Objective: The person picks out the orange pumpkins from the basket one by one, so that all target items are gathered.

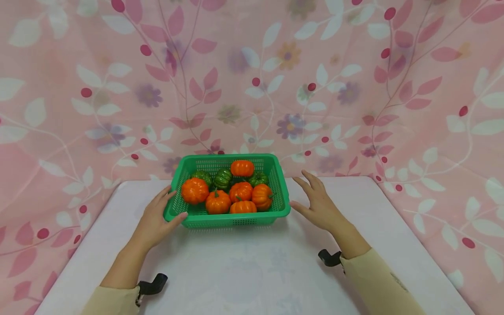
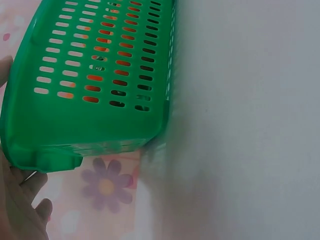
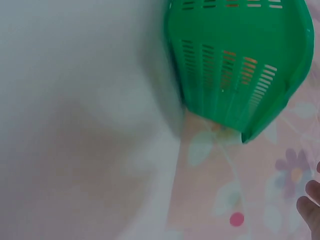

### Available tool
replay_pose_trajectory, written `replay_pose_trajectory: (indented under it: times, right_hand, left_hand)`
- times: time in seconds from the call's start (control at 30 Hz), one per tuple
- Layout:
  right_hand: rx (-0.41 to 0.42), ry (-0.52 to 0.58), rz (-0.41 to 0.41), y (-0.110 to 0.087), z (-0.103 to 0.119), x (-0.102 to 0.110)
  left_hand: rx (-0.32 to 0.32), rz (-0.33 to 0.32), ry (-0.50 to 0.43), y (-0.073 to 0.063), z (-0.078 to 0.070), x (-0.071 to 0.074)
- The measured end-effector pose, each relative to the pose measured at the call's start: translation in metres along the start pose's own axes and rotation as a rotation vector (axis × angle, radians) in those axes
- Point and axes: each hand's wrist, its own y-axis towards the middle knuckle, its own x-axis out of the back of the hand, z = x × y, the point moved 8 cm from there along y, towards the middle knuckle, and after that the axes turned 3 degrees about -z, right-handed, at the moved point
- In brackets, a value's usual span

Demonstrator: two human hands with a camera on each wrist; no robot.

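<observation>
A green plastic basket (image 1: 232, 221) with slotted sides stands at the back of the table. Inside are several small orange pumpkins (image 1: 218, 202) and green pumpkins (image 1: 223, 179). At the basket's left end is my left hand (image 1: 155, 223), its thumb by the front corner and fingertips at the left rim. The left wrist view has that hand's spread fingers (image 2: 34, 185) beside the basket's end lip. Just off the right end, my right hand (image 1: 319, 208) holds nothing, fingers spread and thumb close to the rim. Only some fingertips (image 3: 312, 190) of it show in the right wrist view.
The basket stands on a white-covered table (image 1: 252, 271), near its back edge. Behind and at both sides hangs a pink floral cloth (image 1: 252, 87). Black wrist mounts (image 1: 153, 285) stick out at both sleeves.
</observation>
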Motion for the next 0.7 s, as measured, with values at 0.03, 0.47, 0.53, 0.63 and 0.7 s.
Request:
replay_pose_trajectory:
  times: [0.03, 0.47, 0.53, 0.63, 0.7]
  right_hand:
    - [0.006, 0.011, -0.003, 0.003, 0.003, -0.001]
    - [0.005, 0.118, 0.088, 0.034, 0.022, -0.028]
    - [0.0, 0.126, 0.108, 0.039, 0.024, -0.032]
    - [-0.001, 0.124, 0.138, 0.045, 0.028, -0.038]
    - [0.011, 0.12, 0.159, 0.05, 0.031, -0.042]
  left_hand:
    - [-0.001, 0.001, -0.008, 0.0, 0.0, -0.001]
    - [-0.011, -0.016, -0.047, -0.001, 0.001, -0.002]
    - [-0.004, -0.018, -0.047, -0.001, 0.001, -0.002]
    - [0.004, -0.02, -0.043, -0.002, 0.001, -0.002]
    - [0.013, -0.018, -0.04, -0.002, 0.003, -0.002]
